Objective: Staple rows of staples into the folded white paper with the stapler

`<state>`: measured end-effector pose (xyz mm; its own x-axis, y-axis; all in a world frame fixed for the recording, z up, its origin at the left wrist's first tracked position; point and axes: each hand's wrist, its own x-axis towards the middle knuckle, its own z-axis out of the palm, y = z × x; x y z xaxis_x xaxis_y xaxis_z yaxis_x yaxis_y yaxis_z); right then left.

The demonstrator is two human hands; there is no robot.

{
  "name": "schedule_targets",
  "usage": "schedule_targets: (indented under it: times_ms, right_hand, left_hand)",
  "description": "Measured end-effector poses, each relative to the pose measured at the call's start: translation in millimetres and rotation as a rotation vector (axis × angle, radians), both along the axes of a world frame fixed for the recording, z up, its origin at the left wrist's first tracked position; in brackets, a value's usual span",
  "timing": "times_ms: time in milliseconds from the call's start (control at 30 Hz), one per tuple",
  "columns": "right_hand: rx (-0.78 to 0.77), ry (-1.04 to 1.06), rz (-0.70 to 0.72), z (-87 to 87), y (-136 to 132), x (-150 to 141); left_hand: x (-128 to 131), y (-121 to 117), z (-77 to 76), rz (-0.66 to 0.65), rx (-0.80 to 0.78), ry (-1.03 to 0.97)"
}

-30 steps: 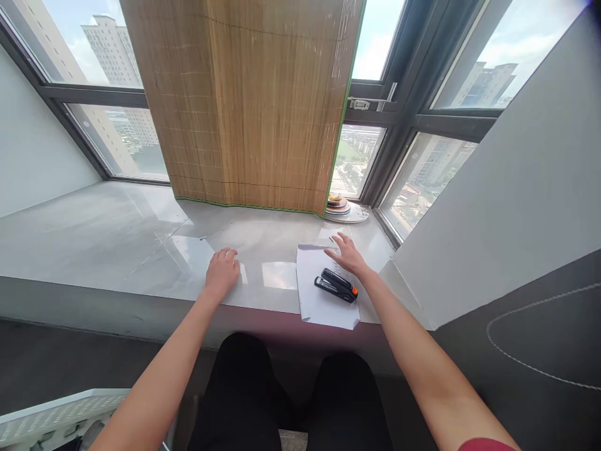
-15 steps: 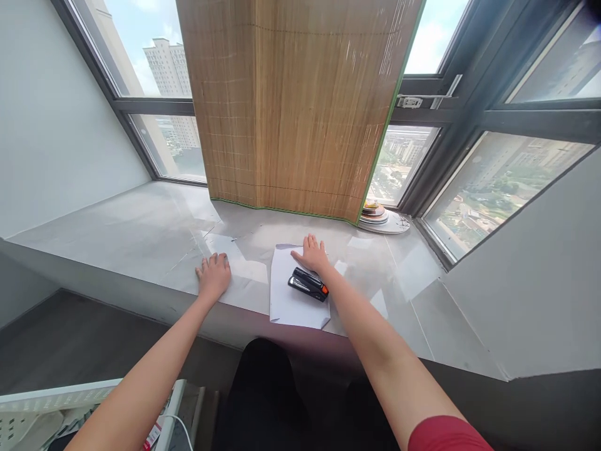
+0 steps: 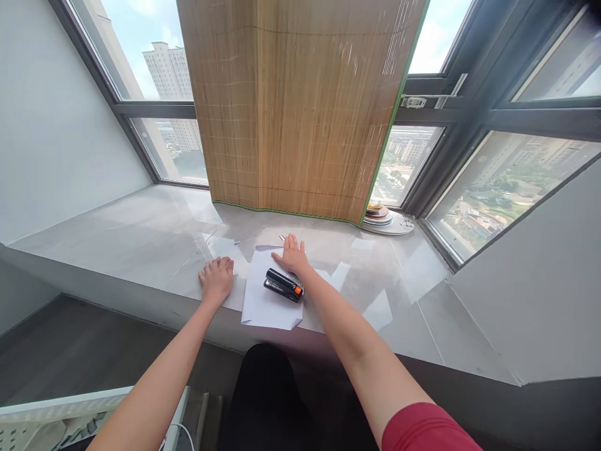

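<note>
White sheets of paper (image 3: 263, 307) lie near the front edge of the window ledge, a corner at the lower right folded up. On top of them rests a black stapler (image 3: 283, 285) with an orange button. My right hand (image 3: 292, 255) lies spread over the far right part of the paper, just beyond the stapler, with no grip on it. To the left of the paper, my left hand (image 3: 217, 277) rests palm down on the ledge, fingers slightly curved and apart, holding nothing. Small slim pieces by my right fingertips are too small to name.
A bamboo mat (image 3: 300, 125) stands against the window, its lower edge on the grey ledge (image 3: 126, 219). Stacked plates or discs (image 3: 379, 216) sit at the back right corner. Below left is a white plastic basket (image 3: 56, 404) with things in it.
My right hand has moved left, and the paper with the stapler on it has shifted left too, nearer my left hand. My left hand has barely moved.
</note>
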<state>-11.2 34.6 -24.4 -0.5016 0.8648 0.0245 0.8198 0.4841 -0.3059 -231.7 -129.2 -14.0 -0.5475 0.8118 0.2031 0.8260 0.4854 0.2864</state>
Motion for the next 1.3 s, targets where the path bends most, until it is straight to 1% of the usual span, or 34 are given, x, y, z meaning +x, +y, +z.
schedule_targets:
  times_ms: [67, 233, 267, 333, 367, 433, 467, 500, 533, 567, 600, 633, 667, 733, 800, 833, 900, 967, 1000, 1067, 1133, 1200, 1300]
  right_hand:
    - [-0.005, -0.026, -0.028, 0.1, 2.0, 26.8]
    - [-0.004, -0.081, -0.105, -2.4, 8.4, 111.2]
    - [-0.004, -0.085, -0.107, -3.4, 8.8, 125.9]
    - [0.000, -0.086, -0.100, -5.6, 8.3, 147.4]
    - [0.001, -0.084, -0.098, -6.5, 7.4, 153.7]
    - [0.002, -0.077, -0.100, -6.8, 5.6, 158.0]
    - [0.000, -0.071, -0.103, -5.7, 4.8, 157.1]
    - [-0.005, -0.063, -0.103, -3.5, 4.3, 155.4]
    - [-0.014, -0.048, -0.099, 0.0, 4.1, 153.6]
    - [-0.029, -0.021, -0.092, 4.7, 4.0, 152.8]
    - [-0.048, 0.036, -0.089, 10.4, 3.8, 153.6]
    - [-0.064, 0.115, -0.091, 16.8, 3.0, 156.6]
    - [-0.072, 0.205, -0.099, 23.1, 1.0, 162.0]
    - [-0.060, 0.359, -0.125, 33.0, -9.0, 179.1]
    - [-0.025, 0.450, -0.114, 34.7, -29.5, 199.5]
    - [-0.013, 0.476, -0.086, 31.9, -43.1, 208.5]
    - [0.009, 0.538, 0.010, 20.8, -73.6, 220.1]
    - [0.038, 0.534, 0.088, 8.2, -101.4, 223.3]
    - [0.052, 0.512, 0.092, 3.6, -112.1, 223.5]
    - [0.089, 0.504, 0.026, -0.3, -124.8, 227.0]
    - [0.143, 0.569, -0.090, 2.3, -127.3, 240.7]
    - [0.209, 0.664, -0.183, 7.2, -124.0, 265.8]
    - [0.252, 0.740, -0.261, 9.1, -119.0, 309.6]
  left_hand:
    - [0.1, -0.3, -0.5, -0.003, 0.009, 0.000]
    - [0.7, -3.3, 2.4, -0.008, 0.015, 0.009]
    - [2.6, -4.3, 3.3, -0.028, 0.023, 0.020]
    - [12.8, -6.4, 4.7, -0.111, 0.054, 0.030]
    - [22.4, -7.3, 5.0, -0.173, 0.082, 0.020]
    - [51.6, -8.0, 4.7, -0.337, 0.157, -0.043]
    - [70.3, -7.4, 4.1, -0.449, 0.202, -0.093]
    - [90.3, -6.2, 3.2, -0.595, 0.230, -0.147]
    - [110.1, -4.4, 2.0, -0.749, 0.229, -0.186]
    - [128.3, -2.2, 0.6, -0.866, 0.208, -0.203]
    - [143.7, 0.1, -1.0, -0.928, 0.177, -0.204]
    - [155.6, 2.2, -2.7, -0.952, 0.136, -0.197]
    - [163.9, 3.8, -4.3, -0.960, 0.107, -0.183]
    - [170.9, 5.4, -7.1, -0.941, 0.078, -0.151]
    - [170.7, 5.5, -9.1, -0.925, 0.087, -0.122]
    - [169.9, 5.3, -9.6, -0.920, 0.095, -0.108]
    - [169.3, 4.8, -10.0, -0.920, 0.113, -0.080]
    - [170.2, 4.4, -9.5, -0.922, 0.126, -0.061]
    - [170.8, 4.2, -9.2, -0.924, 0.126, -0.059]
    - [171.4, 4.1, -8.8, -0.930, 0.120, -0.066]
    - [171.0, 4.2, -8.8, -0.935, 0.120, -0.077]
    - [170.1, 4.5, -9.1, -0.939, 0.127, -0.085]
    - [169.0, 5.5, -9.9, -0.935, 0.139, -0.091]
